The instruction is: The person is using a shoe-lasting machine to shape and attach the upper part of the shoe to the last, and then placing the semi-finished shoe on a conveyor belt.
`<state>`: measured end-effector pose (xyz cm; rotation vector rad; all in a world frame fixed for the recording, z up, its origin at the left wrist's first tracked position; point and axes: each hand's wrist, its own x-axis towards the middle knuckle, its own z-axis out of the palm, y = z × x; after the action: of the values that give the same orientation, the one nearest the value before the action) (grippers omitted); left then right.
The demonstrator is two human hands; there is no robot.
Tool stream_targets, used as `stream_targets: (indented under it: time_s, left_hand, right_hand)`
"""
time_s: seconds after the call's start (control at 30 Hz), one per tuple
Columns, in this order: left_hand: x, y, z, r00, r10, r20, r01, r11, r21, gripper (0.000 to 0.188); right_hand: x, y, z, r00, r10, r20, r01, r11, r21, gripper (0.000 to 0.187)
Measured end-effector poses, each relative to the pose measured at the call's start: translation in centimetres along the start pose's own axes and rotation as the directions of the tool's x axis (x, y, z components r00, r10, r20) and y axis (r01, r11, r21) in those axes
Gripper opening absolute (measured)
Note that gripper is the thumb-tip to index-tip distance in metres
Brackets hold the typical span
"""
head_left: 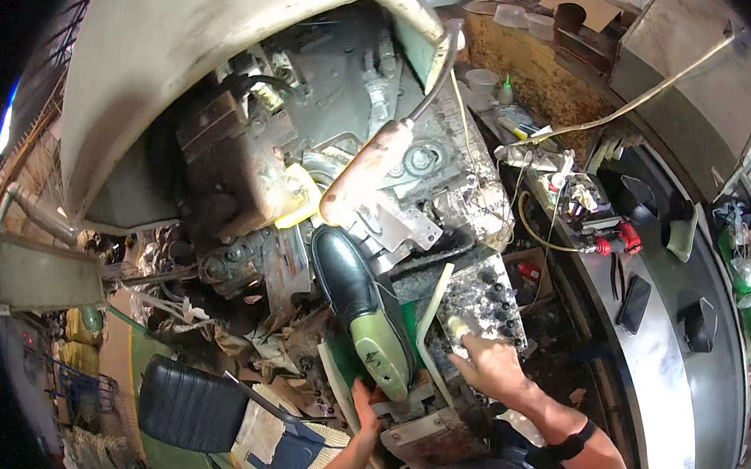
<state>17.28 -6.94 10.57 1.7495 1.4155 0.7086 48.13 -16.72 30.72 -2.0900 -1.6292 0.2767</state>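
A black leather shoe upper (343,272) is stretched over a green shoe last (381,356), toe pointing up into the machine, heel end toward me. My left hand (366,407) is beside the heel end of the last; most of its fingers are hidden there. My right hand (495,367) reaches over a worn control panel (490,296) with dark knobs, its thumb and forefinger apart. Close to its fingertips is a small pale yellowish piece (457,328), too blurred to name. A pale bent bar (431,327) stands between the last and the panel.
Over the toe hang a worn tan cylindrical part (365,172) and a yellow piece (301,197), below the machine's large cream hood (225,20). A metal bench (659,389) on the right carries a red tool (619,240) and a phone (635,304). A black chair (190,403) is at lower left.
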Motion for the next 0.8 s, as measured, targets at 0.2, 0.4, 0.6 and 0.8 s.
stream_targets:
  time_s: [0.2,0.4,0.6,0.8]
  left_hand:
    - [-1.0,-1.3,2.2,0.819,-0.372,0.438,0.52,0.155,-0.84,0.051]
    - [-2.5,1.3,-0.2,0.793,-0.397,0.462,0.545,0.124,-0.829,0.053]
    - [-4.6,3.5,-1.8,0.781,-0.433,0.451,0.545,0.12,-0.83,0.056]
    - [-7.1,6.5,-2.6,0.773,-0.466,0.43,0.536,0.119,-0.835,0.058]
  right_hand:
    - [1.5,0.0,-0.1,0.964,-0.167,-0.207,0.163,0.986,-0.037,0.012]
    - [1.5,-0.5,0.6,0.962,-0.153,-0.226,0.161,0.987,0.016,0.011]
    - [1.5,-0.5,0.5,0.939,-0.173,-0.296,0.202,0.977,0.071,0.012]
    - [1.3,-0.2,0.4,0.954,-0.158,-0.254,0.195,0.973,0.126,0.012]
